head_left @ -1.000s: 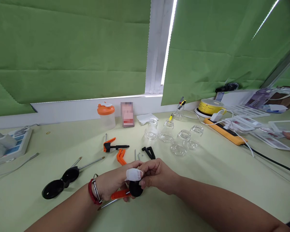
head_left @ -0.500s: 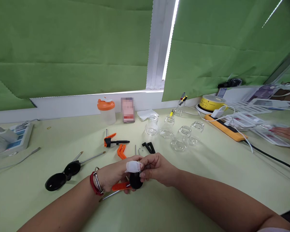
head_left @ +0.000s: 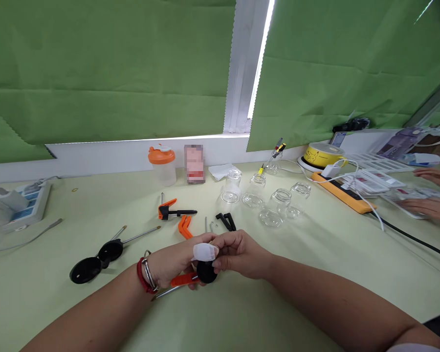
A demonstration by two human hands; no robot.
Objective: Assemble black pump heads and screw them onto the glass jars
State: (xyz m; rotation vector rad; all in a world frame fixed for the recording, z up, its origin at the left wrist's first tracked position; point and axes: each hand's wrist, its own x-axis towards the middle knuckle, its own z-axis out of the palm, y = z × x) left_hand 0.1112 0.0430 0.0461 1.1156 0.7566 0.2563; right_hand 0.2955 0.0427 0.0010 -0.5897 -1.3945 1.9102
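My left hand (head_left: pixel 179 259), with a white covering on its thumb, is closed around a black round disc (head_left: pixel 206 273) with an orange handle (head_left: pixel 184 279) and a metal rod (head_left: pixel 166 293) beside it. My right hand (head_left: pixel 240 256) pinches at the disc's upper right edge; whatever small piece is between its fingertips is hidden. Just beyond my hands lie an orange angled piece (head_left: pixel 185 227), two black angled pieces (head_left: pixel 226 222) and a few small metal screws. Farther left is an orange-and-black clamp-like part (head_left: pixel 165 211). A pair of joined black discs with metal rods (head_left: pixel 110 250) rests by my left forearm.
Several clear glass jars (head_left: pixel 273 215) stand upside down at centre right. Behind them are an orange-lidded bottle (head_left: pixel 162 166) and a blurred box (head_left: pixel 194 165). An orange power strip (head_left: pixel 344 193) with cables lies right; a white one (head_left: pixel 25 208) left. Another person's hands (head_left: pixel 430 208) are far right.
My hands hold nearly the same pose around the disc. The view has shifted slightly, and more of the other person's hands now shows at the far right.
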